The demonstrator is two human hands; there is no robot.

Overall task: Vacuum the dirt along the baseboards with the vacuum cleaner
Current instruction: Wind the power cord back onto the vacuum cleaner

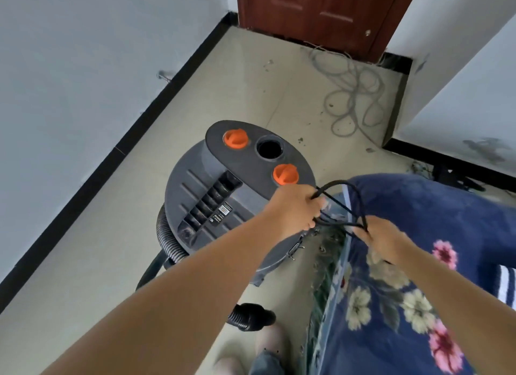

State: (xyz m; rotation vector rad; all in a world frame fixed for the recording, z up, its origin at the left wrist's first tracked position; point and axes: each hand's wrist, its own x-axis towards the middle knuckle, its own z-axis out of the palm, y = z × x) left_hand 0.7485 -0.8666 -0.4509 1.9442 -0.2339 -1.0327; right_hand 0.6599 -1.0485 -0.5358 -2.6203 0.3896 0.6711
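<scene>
We are getting the vacuum cleaner [223, 196] ready. It is sitting on the floor [83, 277] beside the bed [418, 263]. Our left hand [298, 210] and right hand [382, 240] are both gripping its one black cord [346, 187]. Next we think it needs plugging in. We count two orange knobs [236, 139] and one hose [167, 235].

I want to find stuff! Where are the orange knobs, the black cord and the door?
orange knob [235, 139], head view, on its top.
second orange knob [285, 174], head view, on its top.
black cord [339, 183], head view, on the loop's top.
door [321, 9], head view, on its brown panel.
</scene>
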